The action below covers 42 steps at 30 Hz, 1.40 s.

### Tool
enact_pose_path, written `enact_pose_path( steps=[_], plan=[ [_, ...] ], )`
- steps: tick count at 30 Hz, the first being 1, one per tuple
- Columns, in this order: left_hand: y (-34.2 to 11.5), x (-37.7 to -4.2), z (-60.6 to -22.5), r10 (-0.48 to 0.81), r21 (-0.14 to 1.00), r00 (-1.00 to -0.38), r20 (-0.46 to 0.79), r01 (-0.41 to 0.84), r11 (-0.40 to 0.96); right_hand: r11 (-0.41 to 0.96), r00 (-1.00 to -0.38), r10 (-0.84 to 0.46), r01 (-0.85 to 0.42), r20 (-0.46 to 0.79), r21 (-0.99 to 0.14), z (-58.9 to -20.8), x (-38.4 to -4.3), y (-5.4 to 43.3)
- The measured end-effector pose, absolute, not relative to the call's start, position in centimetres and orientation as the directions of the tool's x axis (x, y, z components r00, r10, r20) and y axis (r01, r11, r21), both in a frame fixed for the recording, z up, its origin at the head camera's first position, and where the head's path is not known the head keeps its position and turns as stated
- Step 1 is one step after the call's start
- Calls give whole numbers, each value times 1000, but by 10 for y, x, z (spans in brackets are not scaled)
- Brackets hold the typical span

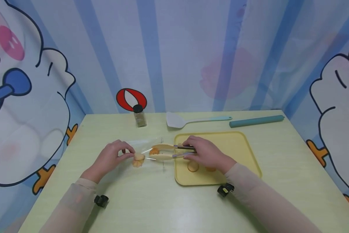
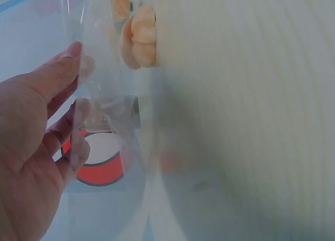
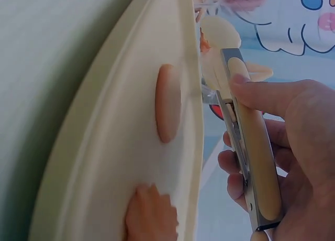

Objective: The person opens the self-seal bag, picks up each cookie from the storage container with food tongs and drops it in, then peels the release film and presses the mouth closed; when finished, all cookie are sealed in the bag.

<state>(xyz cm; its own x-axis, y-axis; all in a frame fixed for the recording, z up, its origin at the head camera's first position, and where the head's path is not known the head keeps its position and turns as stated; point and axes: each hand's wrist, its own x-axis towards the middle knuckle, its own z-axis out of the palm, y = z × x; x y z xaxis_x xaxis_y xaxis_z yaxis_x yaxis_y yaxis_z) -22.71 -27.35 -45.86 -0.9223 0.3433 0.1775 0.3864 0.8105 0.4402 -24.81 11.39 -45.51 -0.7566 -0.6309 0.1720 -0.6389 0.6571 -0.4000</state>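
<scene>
My left hand pinches the edge of a clear plastic bag between thumb and fingers. Two pale cookies, one with a scalloped edge, show in the bag near those fingertips. My right hand grips metal tongs with cream-coloured tips, which reach left over the bag's mouth. Between the tips lies an orange patterned cookie; whether they squeeze it I cannot tell. Under my right hand, the yellow tray bears a round cookie and a jagged-edged cookie, the latter partly hidden by the hand in the head view.
Behind the bag stands a small jar with a black lid. A spatula with a pale blue handle lies along the table's back edge. To its right is a teal stick-like roll. A striped curtain hangs behind the table.
</scene>
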Motion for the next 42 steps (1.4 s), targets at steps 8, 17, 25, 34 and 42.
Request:
enact_pose_path(
  steps=[8,17,25,34,42],
  plan=[
    [-273,-229,-456,342,448,-923,174,384,808,607,-728,-662,-659,176,-444,-458,-253,92],
    [-272,-228,-454,352,439,-917,186,398,806,609,-723,-672,-663,161,-436,-457,-256,72],
    [-273,-229,-457,347,436,-917,195,398,807,621,-724,-676,-660,139,-422,-455,-256,65],
    [-272,-228,-461,351,431,-911,217,412,803,655,-757,-637,-631,146,-416,-449,-243,85],
    [-276,-227,-466,361,418,-901,240,432,799,700,-807,-570,-575,153,-424,-446,-230,128]
  ],
)
